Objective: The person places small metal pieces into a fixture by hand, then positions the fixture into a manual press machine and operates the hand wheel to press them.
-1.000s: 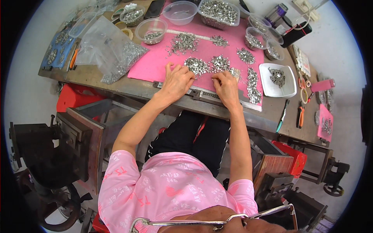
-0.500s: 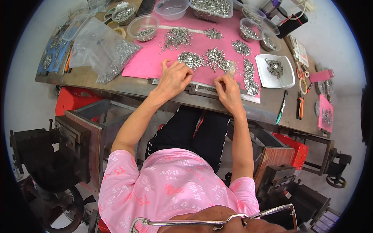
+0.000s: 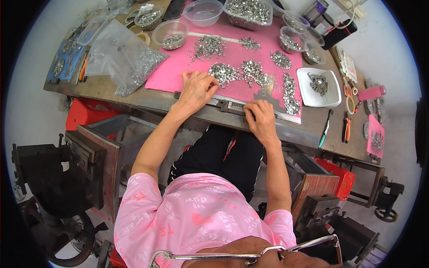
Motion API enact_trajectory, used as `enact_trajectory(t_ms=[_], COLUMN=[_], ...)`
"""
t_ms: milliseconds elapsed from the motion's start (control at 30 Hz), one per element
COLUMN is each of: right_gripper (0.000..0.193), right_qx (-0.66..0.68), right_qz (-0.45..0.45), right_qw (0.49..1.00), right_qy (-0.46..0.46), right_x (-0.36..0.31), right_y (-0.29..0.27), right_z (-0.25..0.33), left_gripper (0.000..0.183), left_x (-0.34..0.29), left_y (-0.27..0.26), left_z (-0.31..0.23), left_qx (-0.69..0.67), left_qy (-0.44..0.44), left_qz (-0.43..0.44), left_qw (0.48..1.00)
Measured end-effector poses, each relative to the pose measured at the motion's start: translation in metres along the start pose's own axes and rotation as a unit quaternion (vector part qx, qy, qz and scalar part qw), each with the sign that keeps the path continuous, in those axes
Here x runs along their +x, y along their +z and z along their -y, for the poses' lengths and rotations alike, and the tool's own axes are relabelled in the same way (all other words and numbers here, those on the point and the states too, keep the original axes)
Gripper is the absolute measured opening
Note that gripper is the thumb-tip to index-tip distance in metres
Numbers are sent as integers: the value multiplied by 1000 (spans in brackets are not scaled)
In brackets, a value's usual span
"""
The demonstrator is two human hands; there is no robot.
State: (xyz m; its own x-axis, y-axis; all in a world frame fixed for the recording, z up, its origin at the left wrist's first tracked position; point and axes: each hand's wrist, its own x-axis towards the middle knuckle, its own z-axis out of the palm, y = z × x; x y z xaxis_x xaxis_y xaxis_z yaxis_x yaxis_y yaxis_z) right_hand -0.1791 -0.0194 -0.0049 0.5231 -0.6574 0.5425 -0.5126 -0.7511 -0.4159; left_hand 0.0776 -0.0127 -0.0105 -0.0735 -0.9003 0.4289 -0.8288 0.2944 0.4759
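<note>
A long, narrow metal fixture (image 3: 231, 105) with a row of small pieces in its channel lies along the near edge of the pink mat. My left hand (image 3: 195, 92) is over the fixture's left part, thumb and fingers curled together beside a pile of small silvery metal pieces (image 3: 223, 73). At the right part of the fixture, my right hand (image 3: 261, 118) bends its fingers down onto it. Whatever the fingertips of either hand hold is hidden. A flat grey metal plate (image 3: 273, 102) lies just beyond my right hand, with a pale brush-like piece (image 3: 269, 85) by it.
More piles of metal pieces (image 3: 291, 94) cover the pink mat (image 3: 167, 76). A white tray (image 3: 330, 99) stands right, near a toothbrush (image 3: 326, 128) and orange-handled pliers (image 3: 346, 128). A plastic bag (image 3: 111, 56) of pieces lies left. Several clear tubs (image 3: 203, 13) line the back.
My right hand has come down and toward me onto the fixture, uncovering the grey plate. My left hand stays nearly in place. The whole view has shifted slightly.
</note>
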Motion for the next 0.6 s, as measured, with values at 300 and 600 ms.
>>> enact_trajectory(t_ms=[300, 600], right_gripper=[21, 26], right_qx=[15, -54], right_qz=[45, 72], right_qw=[999, 996], right_qy=[-13, -16], right_x=[48, 56], right_y=[32, 29], right_z=[-4, -15], left_gripper=[9, 6], left_x=[2, 0], left_y=[10, 1], left_z=[-7, 0], left_qx=[51, 37], left_qy=[11, 19], left_qz=[-6, 6], left_qw=[999, 999])
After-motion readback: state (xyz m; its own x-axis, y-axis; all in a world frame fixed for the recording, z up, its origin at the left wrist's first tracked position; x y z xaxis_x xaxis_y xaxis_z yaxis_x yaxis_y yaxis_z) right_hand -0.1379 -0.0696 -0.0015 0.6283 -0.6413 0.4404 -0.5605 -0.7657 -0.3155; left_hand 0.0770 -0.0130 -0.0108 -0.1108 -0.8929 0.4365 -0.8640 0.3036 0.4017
